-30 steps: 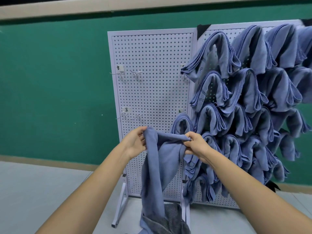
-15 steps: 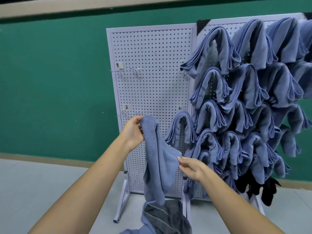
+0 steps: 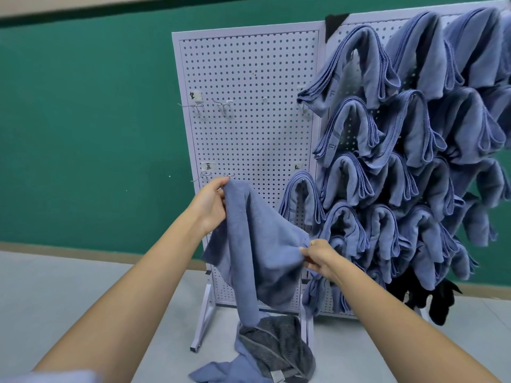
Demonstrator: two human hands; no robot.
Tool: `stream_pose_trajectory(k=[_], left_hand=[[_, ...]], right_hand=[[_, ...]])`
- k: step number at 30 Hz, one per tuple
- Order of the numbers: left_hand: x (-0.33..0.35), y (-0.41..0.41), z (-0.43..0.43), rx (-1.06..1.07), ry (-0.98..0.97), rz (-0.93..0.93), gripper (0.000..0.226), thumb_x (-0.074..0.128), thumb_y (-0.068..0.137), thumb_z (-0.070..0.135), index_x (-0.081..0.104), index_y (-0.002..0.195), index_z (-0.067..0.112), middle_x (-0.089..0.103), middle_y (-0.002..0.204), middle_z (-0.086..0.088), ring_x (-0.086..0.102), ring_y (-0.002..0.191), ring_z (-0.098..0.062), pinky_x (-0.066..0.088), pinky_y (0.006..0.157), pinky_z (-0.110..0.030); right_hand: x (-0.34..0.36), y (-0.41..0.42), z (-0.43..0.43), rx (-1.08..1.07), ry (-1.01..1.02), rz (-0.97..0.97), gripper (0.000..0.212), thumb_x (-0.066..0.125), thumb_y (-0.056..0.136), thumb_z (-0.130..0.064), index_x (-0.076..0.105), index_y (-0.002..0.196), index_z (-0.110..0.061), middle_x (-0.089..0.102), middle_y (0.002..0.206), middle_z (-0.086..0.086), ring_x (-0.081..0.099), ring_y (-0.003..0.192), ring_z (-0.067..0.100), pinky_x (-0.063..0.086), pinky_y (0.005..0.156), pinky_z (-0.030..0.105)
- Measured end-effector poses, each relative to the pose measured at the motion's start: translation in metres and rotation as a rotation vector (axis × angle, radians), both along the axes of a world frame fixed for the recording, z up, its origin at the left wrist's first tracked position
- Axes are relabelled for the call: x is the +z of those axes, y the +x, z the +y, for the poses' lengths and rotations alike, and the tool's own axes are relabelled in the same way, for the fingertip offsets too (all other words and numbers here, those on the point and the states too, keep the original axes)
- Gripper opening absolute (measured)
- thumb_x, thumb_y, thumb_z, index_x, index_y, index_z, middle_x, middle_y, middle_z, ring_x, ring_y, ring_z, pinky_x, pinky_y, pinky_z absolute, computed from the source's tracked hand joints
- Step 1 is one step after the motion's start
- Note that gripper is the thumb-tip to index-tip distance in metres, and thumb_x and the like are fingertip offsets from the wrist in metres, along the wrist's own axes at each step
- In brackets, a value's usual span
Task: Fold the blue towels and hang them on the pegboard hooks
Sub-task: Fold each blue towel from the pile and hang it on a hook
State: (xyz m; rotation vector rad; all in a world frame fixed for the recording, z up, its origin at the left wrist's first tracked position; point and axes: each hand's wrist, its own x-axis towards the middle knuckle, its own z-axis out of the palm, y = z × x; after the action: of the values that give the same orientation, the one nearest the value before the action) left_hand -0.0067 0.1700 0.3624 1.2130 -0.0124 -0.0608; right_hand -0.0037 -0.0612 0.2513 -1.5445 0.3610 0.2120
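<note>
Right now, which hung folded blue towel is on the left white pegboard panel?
The lone folded blue towel hanging at the lower right of the left white pegboard panel. Every other hung towel is on the right panel.

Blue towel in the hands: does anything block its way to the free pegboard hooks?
Nothing visible does. The left hand and right hand hold the towel before the left pegboard, just below its bare hooks.

Rightmost towels [image 3: 502, 111] — past the edge
</note>
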Motion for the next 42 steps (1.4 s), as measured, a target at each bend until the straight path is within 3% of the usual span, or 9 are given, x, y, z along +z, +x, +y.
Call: stream_pose_trajectory(k=[2,6,9,13,24,29,32,38,42], left_hand=[[-0.003,0.002,0.004,0.044,0.046,0.019,0.021,0.050,0.094,0.025,0.062,0.095,0.007,0.058,0.086,-0.008,0.053,0.085,-0.019,0.046,0.085,-0.034],[-0.012,0.005,0.008,0.099,0.116,0.046,0.019,0.048,0.097,0.020,0.056,0.084,0.010,0.060,0.057,0.001,0.056,0.049,-0.010,0.048,0.051,-0.023],[-0.016,0.004,0.005,0.117,0.134,0.043,0.016,0.049,0.097,0.020,0.055,0.085,0.011,0.060,0.062,0.000,0.056,0.050,-0.010,0.047,0.050,-0.023],[-0.015,0.005,0.001,0.096,0.147,0.022,0.016,0.052,0.095,0.022,0.061,0.100,0.008,0.063,0.089,-0.008,0.059,0.079,-0.019,0.050,0.075,-0.032],[-0.012,0.008,0.043,0.275,0.015,0.075,0.017,0.055,0.096,0.024,0.058,0.101,0.008,0.064,0.093,-0.005,0.062,0.082,-0.016,0.050,0.068,-0.028],[-0.014,0.008,0.056,0.295,-0.038,0.090,0.014,0.055,0.096,0.020,0.060,0.093,0.007,0.065,0.092,-0.004,0.063,0.082,-0.016,0.049,0.065,-0.026],[-0.016,0.009,0.055,0.305,-0.027,0.110,0.013,0.056,0.095,0.015,0.060,0.087,0.006,0.063,0.086,-0.005,0.061,0.076,-0.015,0.049,0.064,-0.026],[-0.015,0.006,0.060,0.320,0.069,0.168,0.010,0.058,0.093,0.015,0.058,0.085,0.011,0.061,0.082,-0.003,0.056,0.067,-0.015,0.046,0.059,-0.027],[-0.009,0.005,0.062,0.251,0.082,0.180,0.011,0.058,0.094,0.019,0.058,0.087,0.010,0.062,0.085,-0.004,0.057,0.071,-0.016,0.048,0.062,-0.029]], right_hand=[[-0.004,0.007,-0.005,-0.047,0.143,0.004,0.025,0.046,0.096,0.003,0.048,0.074,-0.008,0.050,0.072,0.008,0.045,0.062,0.013,0.046,0.043,0.018],[-0.012,0.007,-0.014,-0.207,0.562,0.112,0.016,0.049,0.098,-0.004,0.049,0.082,-0.003,0.051,0.054,0.009,0.047,0.051,0.014,0.044,0.039,0.019],[-0.018,-0.004,-0.011,-0.206,0.707,0.243,0.015,0.058,0.095,-0.015,0.047,0.088,-0.007,0.050,0.078,0.015,0.051,0.063,0.021,0.047,0.054,0.030],[-0.032,-0.016,-0.001,0.098,0.626,0.303,0.015,0.065,0.084,-0.014,0.056,0.085,-0.002,0.057,0.064,0.010,0.048,0.066,0.015,0.050,0.057,0.025],[0.037,0.002,-0.022,0.086,0.351,-0.041,0.039,0.056,0.092,-0.002,0.054,0.129,-0.013,0.061,0.095,0.008,0.053,0.078,0.017,0.047,0.074,0.032],[0.052,0.007,-0.036,-0.060,0.638,-0.081,0.024,0.057,0.093,-0.008,0.057,0.115,-0.015,0.068,0.086,0.005,0.058,0.079,0.014,0.056,0.062,0.025],[0.041,0.003,-0.034,-0.013,0.560,0.010,0.019,0.057,0.093,-0.007,0.059,0.111,-0.010,0.070,0.064,0.004,0.057,0.075,0.014,0.054,0.060,0.024],[0.055,0.011,-0.039,-0.100,0.297,-0.129,0.022,0.053,0.095,-0.004,0.061,0.113,-0.015,0.057,0.075,0.001,0.046,0.058,0.008,0.048,0.063,0.019],[0.080,0.017,-0.046,-0.100,0.214,-0.219,0.019,0.054,0.095,-0.005,0.064,0.106,-0.016,0.058,0.078,-0.001,0.050,0.067,0.009,0.050,0.072,0.023]])
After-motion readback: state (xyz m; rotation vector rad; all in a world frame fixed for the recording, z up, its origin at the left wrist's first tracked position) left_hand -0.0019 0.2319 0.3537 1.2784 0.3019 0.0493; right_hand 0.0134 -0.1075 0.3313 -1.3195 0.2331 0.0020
